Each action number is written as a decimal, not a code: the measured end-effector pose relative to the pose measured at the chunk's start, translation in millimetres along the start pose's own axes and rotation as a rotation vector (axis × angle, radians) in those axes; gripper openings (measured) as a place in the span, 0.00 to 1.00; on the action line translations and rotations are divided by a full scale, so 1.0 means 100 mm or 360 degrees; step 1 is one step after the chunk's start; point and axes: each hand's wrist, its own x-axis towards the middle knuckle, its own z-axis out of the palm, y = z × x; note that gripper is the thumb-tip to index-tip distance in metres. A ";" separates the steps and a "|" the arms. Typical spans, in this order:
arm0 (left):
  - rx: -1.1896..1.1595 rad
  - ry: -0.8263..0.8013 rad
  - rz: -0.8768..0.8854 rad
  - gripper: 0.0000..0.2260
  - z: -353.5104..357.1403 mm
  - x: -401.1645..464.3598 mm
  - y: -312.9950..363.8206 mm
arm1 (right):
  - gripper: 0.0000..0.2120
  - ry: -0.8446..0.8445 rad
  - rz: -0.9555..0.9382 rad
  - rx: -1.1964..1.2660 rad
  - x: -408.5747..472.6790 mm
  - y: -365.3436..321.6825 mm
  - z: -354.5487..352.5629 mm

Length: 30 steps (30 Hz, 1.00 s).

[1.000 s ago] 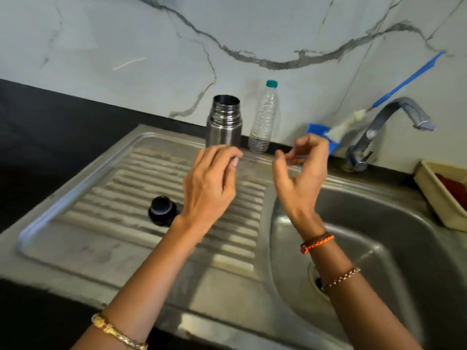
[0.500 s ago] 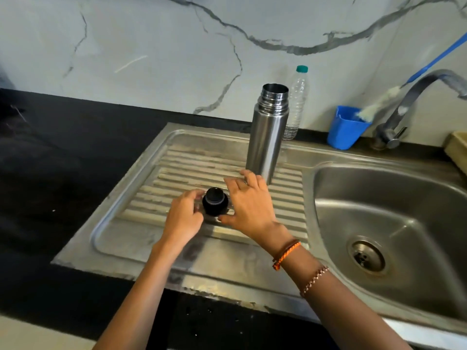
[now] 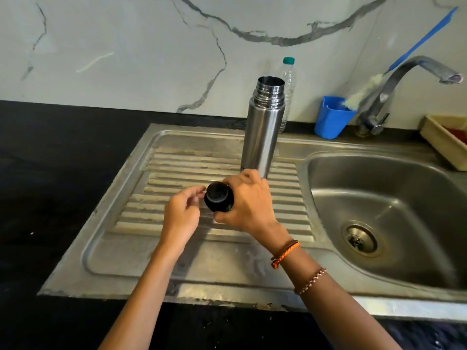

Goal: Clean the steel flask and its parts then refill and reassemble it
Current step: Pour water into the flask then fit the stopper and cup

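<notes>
Head view is looking down over the sink, and I'm holding the black stopper (image 3: pixel 218 200) up over the ribbed drainboard (image 3: pixel 177 173). My right hand (image 3: pixel 249 201) is gripping it, fingers curling over its far side and thumb coming under it, with its ringed face turning toward me. My left hand (image 3: pixel 182 213) is sitting just beside it on the left, fingers curling in, fingertips right at the stopper's edge; whether they are actually pinching it I cannot tell. An orange band (image 3: pixel 285 253) and a bead bracelet (image 3: pixel 310 281) are showing on my right wrist.

Behind my hands the flask (image 3: pixel 262 132) is standing upright on the drainboard, mouth open, threads showing at the neck. A clear plastic bottle (image 3: pixel 288 92) with a green cap is standing just behind it against the marble wall (image 3: pixel 126 46). To the right, on the ledge, a blue cup (image 3: pixel 331 120) is sitting with a brush (image 3: pixel 364 93) leaning out of it, white bristles down low and a blue handle running up to the right. The tap (image 3: pixel 404 72) is arching over beside it. The basin (image 3: pixel 379 198) is lying to my right with its drain (image 3: pixel 360 239) showing at the bottom. A beige tray (image 3: pixel 439 140) is peeking in at the far right edge. The black counter (image 3: pixel 63 160) is stretching away on the left.
</notes>
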 end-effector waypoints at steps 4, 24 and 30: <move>-0.0325 -0.0198 0.0118 0.13 -0.10 0.05 0.42 | 0.29 0.0296 0.0350 0.1012 -0.08 0.08 -0.30; -0.0091 -0.0208 0.0454 0.22 0.82 1.00 1.32 | 0.16 0.0668 0.0412 0.1842 0.76 0.88 -1.64; -0.0096 -0.0248 0.0475 0.22 0.88 1.15 1.44 | 0.16 0.0657 0.0234 0.1246 1.22 0.80 -1.78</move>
